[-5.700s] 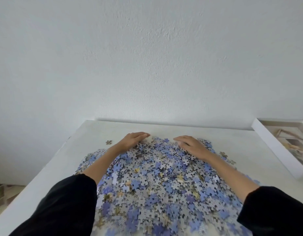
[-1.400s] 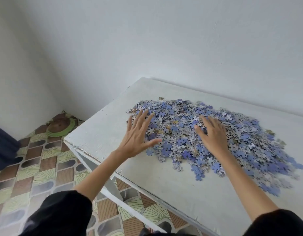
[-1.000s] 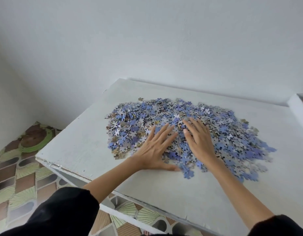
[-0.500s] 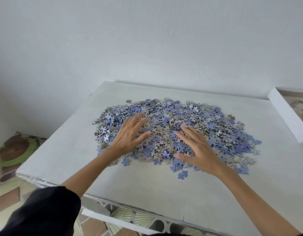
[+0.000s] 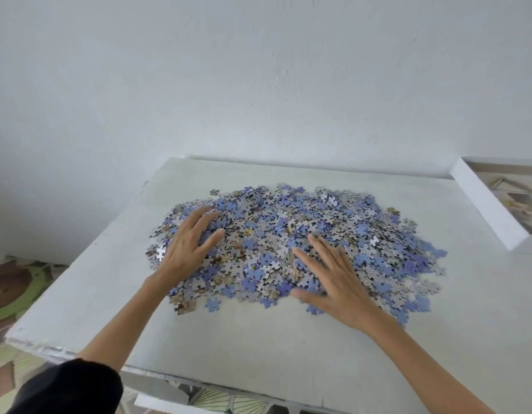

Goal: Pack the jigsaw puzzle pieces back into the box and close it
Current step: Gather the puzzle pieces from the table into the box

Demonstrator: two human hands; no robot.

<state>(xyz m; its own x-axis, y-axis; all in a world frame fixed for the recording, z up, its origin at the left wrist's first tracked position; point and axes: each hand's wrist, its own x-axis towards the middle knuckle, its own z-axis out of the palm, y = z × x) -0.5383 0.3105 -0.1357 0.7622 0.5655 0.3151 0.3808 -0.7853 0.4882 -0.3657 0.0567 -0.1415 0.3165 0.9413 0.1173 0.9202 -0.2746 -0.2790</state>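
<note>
A wide heap of blue, grey and tan jigsaw pieces (image 5: 312, 231) covers the middle of the white table (image 5: 258, 348). My left hand (image 5: 190, 246) lies flat on the heap's left side, fingers spread, holding nothing. My right hand (image 5: 333, 279) rests palm down on the heap's near edge, fingers apart and empty. The white puzzle box (image 5: 486, 204) lies at the table's right edge, its printed picture face partly cut off by the frame. Whether this is the box's lid or base I cannot tell.
A plain white wall (image 5: 258, 85) stands right behind the table. The table's left and near edges drop to a patterned tiled floor (image 5: 16, 294). A few stray pieces (image 5: 213, 303) lie just off the heap's near side.
Both hands have slid apart over the heap, the left one further left and the right one to the right. The view has swung right, so the box shows more.
</note>
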